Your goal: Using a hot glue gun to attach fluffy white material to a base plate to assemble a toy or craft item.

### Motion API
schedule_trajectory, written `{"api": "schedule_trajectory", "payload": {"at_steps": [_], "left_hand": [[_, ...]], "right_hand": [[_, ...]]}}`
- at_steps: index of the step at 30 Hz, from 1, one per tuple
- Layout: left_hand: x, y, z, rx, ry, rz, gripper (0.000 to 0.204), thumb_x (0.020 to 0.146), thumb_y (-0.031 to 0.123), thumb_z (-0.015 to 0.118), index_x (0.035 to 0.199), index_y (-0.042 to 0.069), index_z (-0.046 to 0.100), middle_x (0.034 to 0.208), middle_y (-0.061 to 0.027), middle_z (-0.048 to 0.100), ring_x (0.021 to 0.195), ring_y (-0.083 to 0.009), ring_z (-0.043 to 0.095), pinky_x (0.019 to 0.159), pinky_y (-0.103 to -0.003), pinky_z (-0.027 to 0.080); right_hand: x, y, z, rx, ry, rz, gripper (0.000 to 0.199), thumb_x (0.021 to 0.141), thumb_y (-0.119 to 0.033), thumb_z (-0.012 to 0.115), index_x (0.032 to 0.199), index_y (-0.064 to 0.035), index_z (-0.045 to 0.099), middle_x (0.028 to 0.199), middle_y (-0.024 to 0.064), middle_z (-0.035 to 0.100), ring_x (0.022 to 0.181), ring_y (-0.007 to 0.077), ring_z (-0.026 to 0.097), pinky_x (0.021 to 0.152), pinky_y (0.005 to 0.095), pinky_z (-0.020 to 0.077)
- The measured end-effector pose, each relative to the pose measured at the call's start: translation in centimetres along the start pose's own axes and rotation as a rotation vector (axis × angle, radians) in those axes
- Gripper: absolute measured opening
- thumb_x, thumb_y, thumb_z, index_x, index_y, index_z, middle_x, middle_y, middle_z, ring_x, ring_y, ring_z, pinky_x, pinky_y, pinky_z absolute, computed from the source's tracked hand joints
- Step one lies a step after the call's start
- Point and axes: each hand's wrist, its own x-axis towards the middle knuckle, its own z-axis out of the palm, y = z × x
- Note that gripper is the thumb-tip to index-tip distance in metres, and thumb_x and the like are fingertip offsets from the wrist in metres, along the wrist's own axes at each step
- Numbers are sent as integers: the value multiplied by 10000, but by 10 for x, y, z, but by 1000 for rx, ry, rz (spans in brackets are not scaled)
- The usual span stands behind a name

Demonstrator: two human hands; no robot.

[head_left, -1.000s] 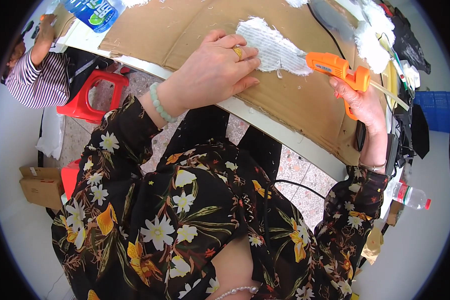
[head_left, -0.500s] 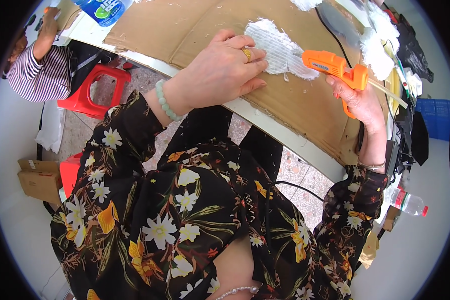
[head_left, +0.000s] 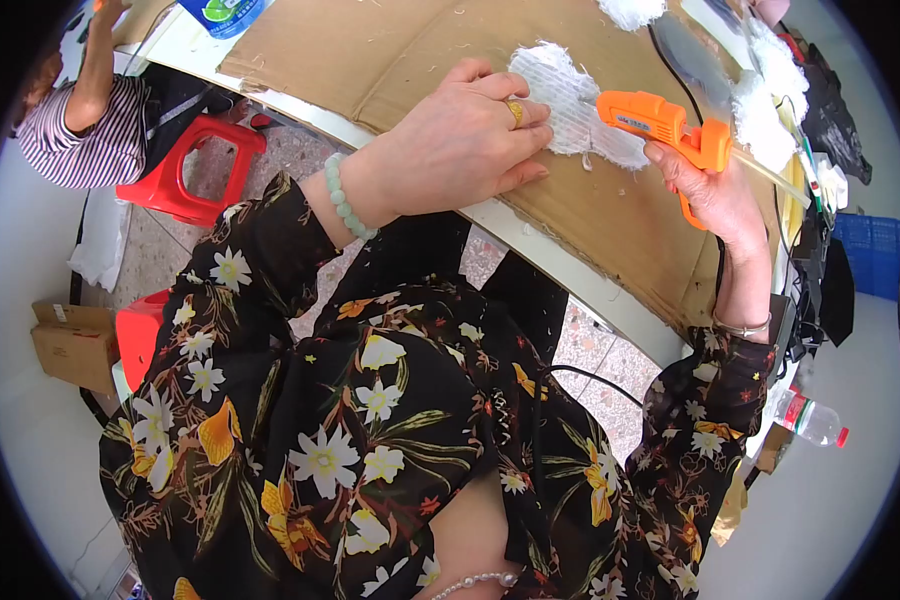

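A white, ribbed, fluffy-edged piece of padding [head_left: 567, 105] lies flat on the brown cardboard [head_left: 450, 62]. My left hand [head_left: 475, 135] rests palm down at its left edge. The fingers are stretched out and a little apart, with their tips at or on the padding. In my right hand [head_left: 715, 195] is an orange hot glue gun [head_left: 660, 120], gripped by its handle. Its nozzle points left over the padding's upper right part; whether it touches cannot be made out. A pale glue stick [head_left: 770, 175] sticks out of the gun's back end.
White fluffy stuffing [head_left: 765, 105] lies at the right, beside a black cord [head_left: 675, 68]. A blue-labelled bottle [head_left: 225, 15] stands far left. Left of the table are a red stool [head_left: 190, 175] and a person in a striped shirt [head_left: 95, 135]. A clear bottle [head_left: 818, 422] lies at right.
The glue gun has shifted slightly left and up over the padding. My left hand stays at the padding's edge. The whole view has shifted a little. The other person's arm has moved up.
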Motion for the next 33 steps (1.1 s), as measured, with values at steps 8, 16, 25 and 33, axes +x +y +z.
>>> {"api": "schedule_trajectory", "payload": {"at_steps": [8,16,25,33], "left_hand": [[-1,1,4,-7,-7,3,222,745,266,654,833,65,618,868,-2,595,896,-179,526,847,-361,373],[2,4,0,7,6,16,232,750,276,648,831,62,614,865,-4,600,893,-182,525,844,-364,374],[-2,6,-3,11,6,11,232,754,282,642,820,62,613,854,3,600,879,-185,518,839,-358,376],[-1,12,-2,20,22,25,206,759,275,635,794,72,617,854,12,598,873,-184,516,819,-358,376]], "right_hand": [[3,-8,6,-8,29,-23,321,803,-358,674,888,-54,610,686,-29,518,592,62,457,531,217,378],[10,-13,10,10,56,-195,332,807,-369,668,911,-57,622,671,-33,514,594,57,458,534,216,378],[16,-26,16,-22,46,-115,324,804,-384,665,844,-70,600,649,-39,498,589,59,455,534,222,373],[11,-31,17,-21,57,-156,370,786,-426,668,859,-71,594,618,-40,483,565,57,443,512,218,354]]}}
